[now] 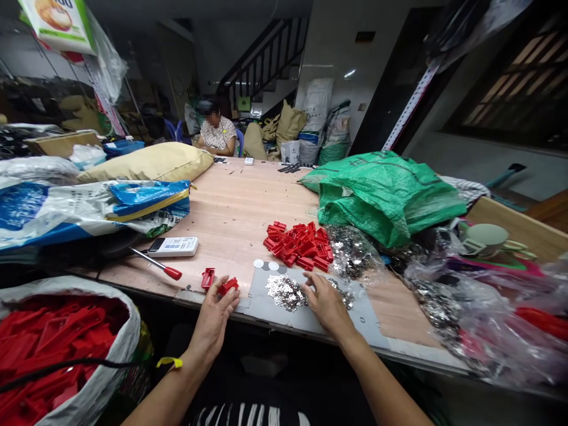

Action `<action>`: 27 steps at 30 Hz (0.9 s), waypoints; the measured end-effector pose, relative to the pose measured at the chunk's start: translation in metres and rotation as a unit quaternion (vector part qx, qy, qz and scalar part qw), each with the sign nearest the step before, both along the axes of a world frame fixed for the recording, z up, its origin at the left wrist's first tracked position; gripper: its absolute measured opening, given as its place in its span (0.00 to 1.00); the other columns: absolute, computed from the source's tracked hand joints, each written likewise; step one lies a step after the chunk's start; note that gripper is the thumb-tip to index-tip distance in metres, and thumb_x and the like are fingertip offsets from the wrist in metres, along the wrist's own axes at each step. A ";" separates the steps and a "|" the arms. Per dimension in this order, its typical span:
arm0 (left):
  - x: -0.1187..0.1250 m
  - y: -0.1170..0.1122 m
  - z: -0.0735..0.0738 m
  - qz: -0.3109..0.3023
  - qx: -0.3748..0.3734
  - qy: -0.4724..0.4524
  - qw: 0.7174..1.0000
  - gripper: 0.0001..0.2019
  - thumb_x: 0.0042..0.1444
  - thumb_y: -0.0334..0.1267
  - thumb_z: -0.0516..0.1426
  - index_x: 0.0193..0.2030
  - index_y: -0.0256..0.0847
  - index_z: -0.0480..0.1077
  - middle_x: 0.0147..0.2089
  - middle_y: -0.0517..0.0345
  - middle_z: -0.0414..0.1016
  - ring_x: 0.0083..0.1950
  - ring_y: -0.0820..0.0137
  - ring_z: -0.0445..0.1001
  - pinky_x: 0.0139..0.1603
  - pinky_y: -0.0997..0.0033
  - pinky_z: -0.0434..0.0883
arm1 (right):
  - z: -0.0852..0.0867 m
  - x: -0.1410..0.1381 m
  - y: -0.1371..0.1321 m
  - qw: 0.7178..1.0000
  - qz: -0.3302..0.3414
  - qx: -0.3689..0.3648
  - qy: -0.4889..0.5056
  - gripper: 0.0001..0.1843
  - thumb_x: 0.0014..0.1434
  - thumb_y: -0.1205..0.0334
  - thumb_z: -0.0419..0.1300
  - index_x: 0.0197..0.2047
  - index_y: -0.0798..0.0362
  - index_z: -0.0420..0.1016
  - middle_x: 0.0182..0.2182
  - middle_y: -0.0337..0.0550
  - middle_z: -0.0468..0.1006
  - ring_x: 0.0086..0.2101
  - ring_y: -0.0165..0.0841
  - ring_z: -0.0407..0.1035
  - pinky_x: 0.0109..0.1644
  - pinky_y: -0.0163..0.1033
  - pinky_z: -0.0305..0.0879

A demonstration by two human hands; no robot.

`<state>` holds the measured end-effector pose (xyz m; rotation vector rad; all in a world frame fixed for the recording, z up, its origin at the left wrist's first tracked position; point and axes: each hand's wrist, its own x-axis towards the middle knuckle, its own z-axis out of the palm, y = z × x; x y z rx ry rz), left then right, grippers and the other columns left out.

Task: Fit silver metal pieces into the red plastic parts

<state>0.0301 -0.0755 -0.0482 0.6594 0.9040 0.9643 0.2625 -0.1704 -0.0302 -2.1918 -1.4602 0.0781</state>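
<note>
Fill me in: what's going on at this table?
A person is handling small parts with bare hands. The left hand holds a red piece near the table's front edge, with a second red piece beside it. The right hand is at a pile of small metal parts. A heap of red pieces lies just beyond. Another person sits at the far end.

Room runs left of the obstructing red pile (pixel 298 245).
</note>
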 end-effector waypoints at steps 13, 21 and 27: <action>-0.004 0.003 -0.015 -0.017 0.191 0.130 0.973 0.22 0.53 0.40 0.61 0.56 0.54 0.67 0.72 0.60 0.46 0.69 0.58 0.54 0.65 0.59 0.57 | 0.005 0.045 0.043 0.990 -0.081 -0.085 -0.083 0.08 0.61 0.62 0.54 0.41 0.51 0.73 0.39 0.48 0.78 0.37 0.39 0.72 0.37 0.39 0.61; 0.007 -0.015 -0.009 -0.058 0.153 0.105 0.981 0.20 0.50 0.41 0.63 0.51 0.44 0.70 0.56 0.51 0.71 0.60 0.60 0.66 0.62 0.59 0.61 | 0.024 0.039 0.020 0.997 -0.037 -0.060 0.023 0.07 0.59 0.60 0.56 0.37 0.51 0.74 0.35 0.43 0.78 0.35 0.35 0.71 0.36 0.37 0.61; 0.021 -0.041 0.007 -0.201 0.039 -0.039 0.978 0.26 0.51 0.40 0.63 0.57 0.42 0.65 0.53 0.47 0.73 0.56 0.60 0.70 0.57 0.59 0.67 | 0.013 -0.027 -0.005 0.905 0.142 -0.034 0.399 0.14 0.57 0.51 0.58 0.35 0.55 0.73 0.28 0.38 0.75 0.27 0.29 0.66 0.31 0.33 0.61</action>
